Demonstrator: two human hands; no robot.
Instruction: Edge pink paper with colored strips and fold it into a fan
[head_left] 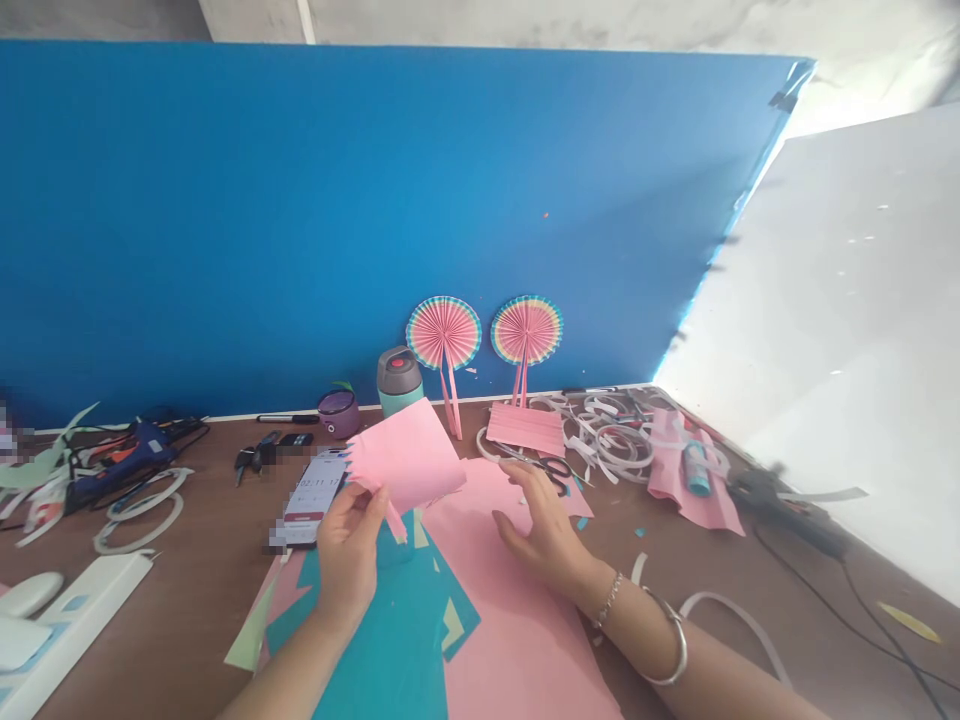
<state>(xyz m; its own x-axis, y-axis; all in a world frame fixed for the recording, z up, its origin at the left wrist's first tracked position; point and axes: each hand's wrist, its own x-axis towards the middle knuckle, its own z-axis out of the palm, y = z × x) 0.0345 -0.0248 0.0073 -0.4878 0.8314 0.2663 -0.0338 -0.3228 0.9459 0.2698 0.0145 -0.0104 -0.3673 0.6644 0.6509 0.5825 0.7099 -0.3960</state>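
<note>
My left hand pinches a piece of pink paper by its lower left corner. Small jagged teal bits show along that paper's left edge, and a narrow pink strip hangs below it. My right hand is empty, its fingers apart, over a large pink sheet. Teal paper lies beside that sheet, under my left arm. Beyond my right hand are black-handled scissors and a pleated pink paper.
Two round pleated paper fans lean against the blue partition. Nearby stand a thermos and a purple cup. A phone, a blue glue gun and a power strip lie left. Tangled white strips and a glue stick lie right.
</note>
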